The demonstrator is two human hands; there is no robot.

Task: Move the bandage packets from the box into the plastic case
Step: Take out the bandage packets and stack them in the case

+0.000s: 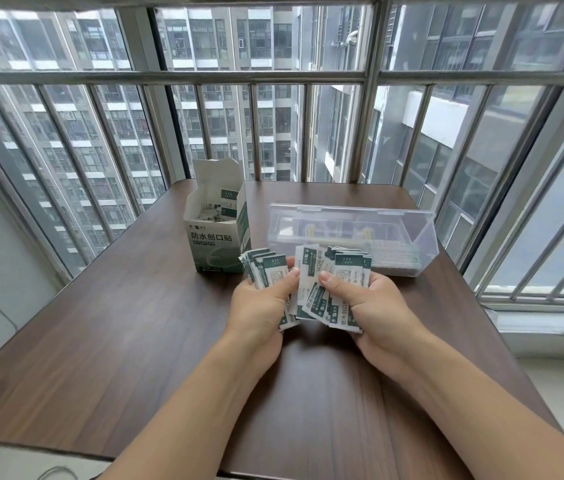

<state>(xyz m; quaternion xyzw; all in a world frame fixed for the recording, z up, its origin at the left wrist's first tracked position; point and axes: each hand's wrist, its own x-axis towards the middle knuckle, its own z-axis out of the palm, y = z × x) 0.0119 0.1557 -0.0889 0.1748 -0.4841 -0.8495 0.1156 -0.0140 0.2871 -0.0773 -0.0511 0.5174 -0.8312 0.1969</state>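
Note:
A green-and-white bandage box (216,233) stands open on the table, with some packets still visible inside it. To its right lies a clear plastic case (350,233), its lid tipped up at the back; a row of packets (393,254) rests at its right end. My left hand (261,303) grips a fanned stack of white-and-green bandage packets (265,268). My right hand (374,306) holds a larger, messier bunch of packets (325,289). Both hands hover over the table just in front of the box and the case.
The dark wooden table (135,341) stands against a window with metal bars (256,77). A sill runs along the right side (550,323). The table's near edge (66,448) is at the bottom left.

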